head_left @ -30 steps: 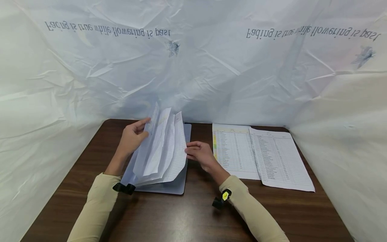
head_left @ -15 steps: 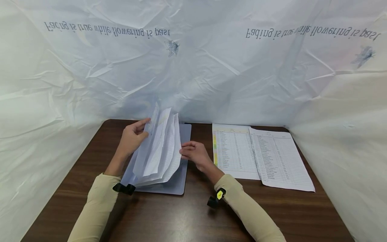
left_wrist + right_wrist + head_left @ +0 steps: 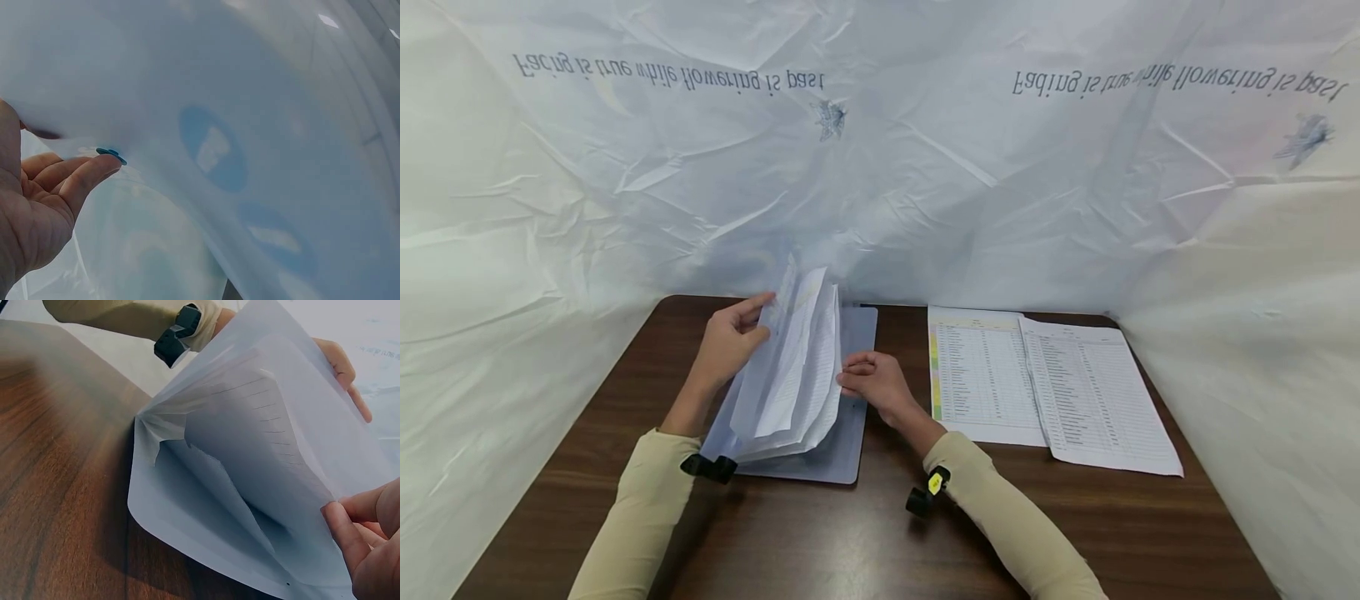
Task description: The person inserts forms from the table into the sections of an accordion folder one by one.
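Observation:
A translucent bluish plastic document folder (image 3: 853,417) lies spread on the table with several printed sheets (image 3: 820,375) standing fanned inside it. My left hand (image 3: 722,346) holds the raised folder flap by its edge, thumb on the near side. In the left wrist view a small blue snap button (image 3: 111,155) sits at those fingertips. At the sheets' right edge, my right hand (image 3: 880,387) pinches a lined paper sheet (image 3: 275,431) between thumb and fingers. The right wrist view shows the gap under that sheet, with the folder's back cover (image 3: 187,519) flat beneath.
Two printed tables on paper lie at the right: a sheet with a coloured left margin (image 3: 981,375) and, overlapping it, a plain sheet (image 3: 1097,396). The dark wooden table (image 3: 820,542) meets a white plastic curtain (image 3: 910,192) behind and at both sides.
My right hand has moved left, bringing the pinched sheet's edge towards the other sheets. More of the folder's back cover shows on the right. The left hand has stayed in place.

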`<act>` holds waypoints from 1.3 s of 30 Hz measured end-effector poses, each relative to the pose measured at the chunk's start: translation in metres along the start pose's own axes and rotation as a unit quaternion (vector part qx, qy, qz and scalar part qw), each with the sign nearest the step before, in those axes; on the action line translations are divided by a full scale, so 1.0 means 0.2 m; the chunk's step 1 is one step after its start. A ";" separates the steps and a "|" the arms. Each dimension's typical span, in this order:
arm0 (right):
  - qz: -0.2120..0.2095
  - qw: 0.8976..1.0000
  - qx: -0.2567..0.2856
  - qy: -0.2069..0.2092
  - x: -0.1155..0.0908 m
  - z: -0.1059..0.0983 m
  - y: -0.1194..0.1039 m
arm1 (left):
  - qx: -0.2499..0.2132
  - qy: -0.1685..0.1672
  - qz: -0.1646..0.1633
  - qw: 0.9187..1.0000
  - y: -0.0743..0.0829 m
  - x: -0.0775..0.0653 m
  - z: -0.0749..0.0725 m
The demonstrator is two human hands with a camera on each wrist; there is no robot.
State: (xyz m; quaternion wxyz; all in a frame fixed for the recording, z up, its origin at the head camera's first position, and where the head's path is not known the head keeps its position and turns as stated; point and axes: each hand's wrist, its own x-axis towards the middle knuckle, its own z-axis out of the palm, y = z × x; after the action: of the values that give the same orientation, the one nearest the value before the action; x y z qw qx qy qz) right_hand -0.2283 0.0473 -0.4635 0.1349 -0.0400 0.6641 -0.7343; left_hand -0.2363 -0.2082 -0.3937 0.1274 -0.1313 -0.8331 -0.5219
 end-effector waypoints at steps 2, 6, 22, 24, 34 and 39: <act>0.001 1.000 -0.006 0.003 0.01 0.00 0.00 | -0.003 0.001 0.000 1.000 0.00 0.00 0.00; 0.000 1.000 -0.014 0.009 0.01 0.00 0.00 | 0.005 0.003 0.004 1.000 0.00 0.01 0.00; -0.094 0.994 -0.054 0.031 -0.01 -0.22 -0.06 | -0.010 0.006 0.005 1.000 -0.01 0.02 -0.01; -0.110 0.989 -0.088 0.039 -0.02 -0.28 -0.08 | -0.013 0.005 0.006 1.000 -0.01 0.03 -0.01; -0.165 0.953 -0.228 0.113 -0.04 -0.62 -0.13 | -0.006 0.002 0.002 1.000 -0.02 0.02 0.00; -0.182 0.939 -0.246 0.159 -0.07 -0.79 -0.17 | -0.011 0.001 -0.001 1.000 -0.01 0.02 0.00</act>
State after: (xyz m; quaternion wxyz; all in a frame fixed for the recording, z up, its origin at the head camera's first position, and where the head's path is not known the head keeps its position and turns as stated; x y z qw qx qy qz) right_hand -0.2583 0.2063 -0.4474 -0.1227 -0.0753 0.8181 -0.5567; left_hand -0.2412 -0.2096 -0.3945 0.1262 -0.1316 -0.8271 -0.5316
